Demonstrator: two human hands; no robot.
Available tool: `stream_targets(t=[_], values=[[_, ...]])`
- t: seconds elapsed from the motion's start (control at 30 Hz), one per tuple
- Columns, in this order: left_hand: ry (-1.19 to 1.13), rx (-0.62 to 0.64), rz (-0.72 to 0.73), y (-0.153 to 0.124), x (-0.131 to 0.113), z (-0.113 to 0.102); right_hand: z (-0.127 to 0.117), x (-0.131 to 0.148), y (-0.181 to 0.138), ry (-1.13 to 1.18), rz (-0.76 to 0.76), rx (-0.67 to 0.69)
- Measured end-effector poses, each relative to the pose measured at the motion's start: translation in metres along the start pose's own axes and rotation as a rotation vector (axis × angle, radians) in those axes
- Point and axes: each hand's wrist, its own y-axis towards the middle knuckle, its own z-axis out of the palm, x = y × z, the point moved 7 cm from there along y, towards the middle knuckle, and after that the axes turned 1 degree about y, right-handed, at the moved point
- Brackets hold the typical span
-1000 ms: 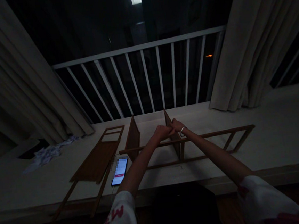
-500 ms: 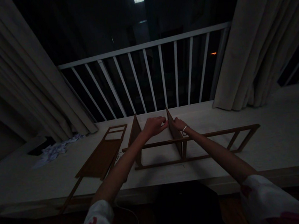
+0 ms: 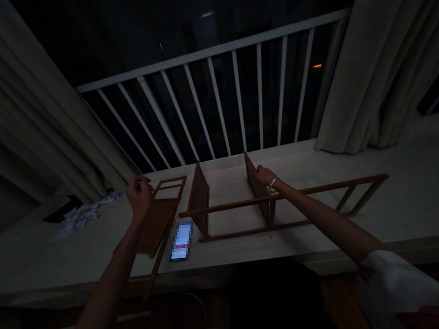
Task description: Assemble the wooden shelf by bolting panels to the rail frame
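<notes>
Up on the sill (image 3: 417,188), just inside the railing (image 3: 209,51), got a frame (image 3: 231,205) lying lengthwise, with a middle panel (image 3: 259,192) standing across it and an end panel (image 3: 198,194) up at its left. Seeing the right hand (image 3: 266,176) right at the middle panel, with fingers bunched against it; can't tell if clamped on the wood or just pressing, too dark for that. Over to the left, spotting the left hand (image 3: 139,192) raised, well apart from the right, with fingers loosely curled, in front of the flat frame (image 3: 162,211); can't tell if pinching something small. Also noting a lit phone (image 3: 181,240) between the two frames. Reading this as a steadying bit, honestly: bracing the middle panel one-handed. As for the next move, probably calls for keeping that panel upright and square to the rails, and for a gentle touch if working on its left face. Worth watching for a wobble if letting go too soon.
</notes>
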Motion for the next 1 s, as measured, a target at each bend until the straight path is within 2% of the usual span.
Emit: stream_targets(t=[0.1,0.2,0.3,0.43,0.57,0.73,0.83,1.0], values=[[0.069,0.062,-0.059,-0.028,0.056,-0.002,0.001,0.0,0.002,-0.001,-0.011,0.006],[0.139,0.192,-0.106,-0.063,0.1,0.005,0.002,0.001,0.003,-0.001,-0.015,0.01],[0.193,0.336,-0.149,-0.093,0.134,0.021,0.003,0.001,0.004,-0.008,-0.017,0.01],[0.252,0.454,-0.222,-0.12,0.168,0.041,0.004,0.001,0.005,-0.026,-0.023,0.011],[0.301,0.549,-0.285,-0.138,0.191,0.057,0.005,0.001,0.005,-0.041,-0.021,0.009],[0.333,0.658,-0.339,-0.155,0.207,0.073,0.007,0.0,0.009,-0.046,-0.022,0.004],[0.34,0.71,-0.351,-0.161,0.21,0.082,0.008,-0.001,0.011,-0.051,-0.022,-0.002],[0.381,0.729,-0.348,-0.164,0.203,0.087,0.009,-0.002,0.013,-0.055,-0.026,-0.007]])
